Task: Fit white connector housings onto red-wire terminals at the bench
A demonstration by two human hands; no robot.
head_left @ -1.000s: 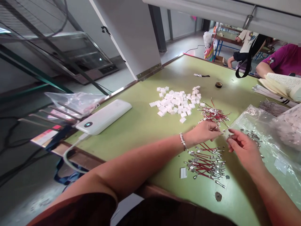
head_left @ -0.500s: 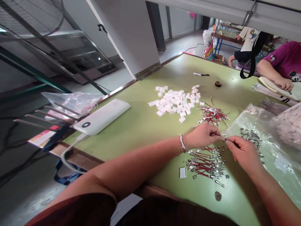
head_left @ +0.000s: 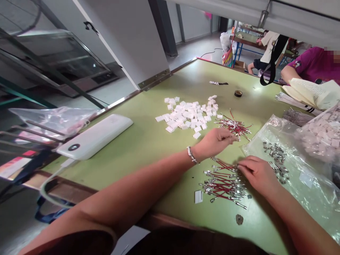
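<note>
My left hand (head_left: 215,141), a silver bracelet on its wrist, is stretched out over the green table (head_left: 148,141). Its curled fingertips reach the edge of the far pile of red wires with metal ends (head_left: 233,126); what they pinch is hidden. My right hand (head_left: 257,173) lies lower, fingers pressed together on a red wire at the top of the near pile of red wires (head_left: 225,182). A heap of small white plastic pieces (head_left: 190,115) sits just beyond my left hand.
A clear bag with loose metal terminals (head_left: 276,159) lies right of my right hand, a bag of white pieces (head_left: 321,136) behind it. A white power bank (head_left: 95,136) rests at the left edge. One white piece (head_left: 198,196), a tape roll (head_left: 238,93). A person in purple (head_left: 310,65) sits far right.
My hands, pinched together over one wire before, have parted. The left has gone up to the far wire pile; the right has dropped onto the near pile. The view shifted left.
</note>
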